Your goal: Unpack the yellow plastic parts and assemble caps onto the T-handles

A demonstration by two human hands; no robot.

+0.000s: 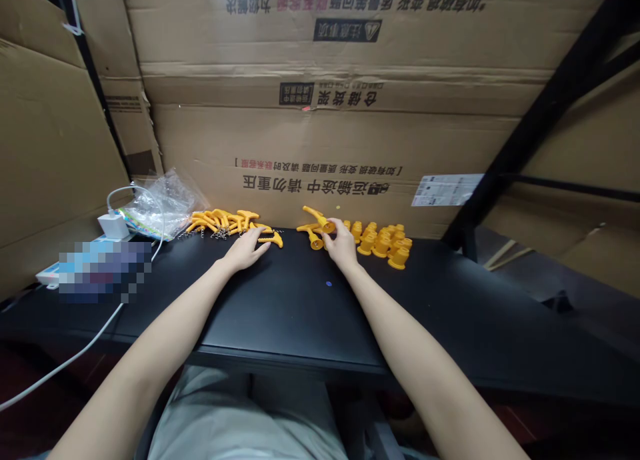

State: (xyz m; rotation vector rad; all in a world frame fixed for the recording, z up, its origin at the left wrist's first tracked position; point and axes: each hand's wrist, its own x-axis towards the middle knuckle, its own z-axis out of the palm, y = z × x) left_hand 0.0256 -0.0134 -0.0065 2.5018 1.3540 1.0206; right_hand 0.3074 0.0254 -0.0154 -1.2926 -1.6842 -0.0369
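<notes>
My left hand [244,249] reaches to the right end of a pile of yellow corkscrew handles [220,219] with metal spirals, its thumb and fingers apart. Just beyond its fingertips lies a single corkscrew handle [276,239]. My right hand [342,244] pinches a yellow corkscrew [325,224], a handle joined to a bell-shaped cap, tilted above the table. Beneath it lies a second joined corkscrew [315,241], close to my right fingers. Several loose yellow bell-shaped caps [382,244] stand to the right of that hand.
Cardboard [320,133] walls the back of the black table [280,307]. At left are a clear plastic bag [167,200], a white charger [114,225] with its cable, and a blurred-out object [103,270]. A small blue spot [329,284] shows mid-table. A black metal post [530,133] slants at right.
</notes>
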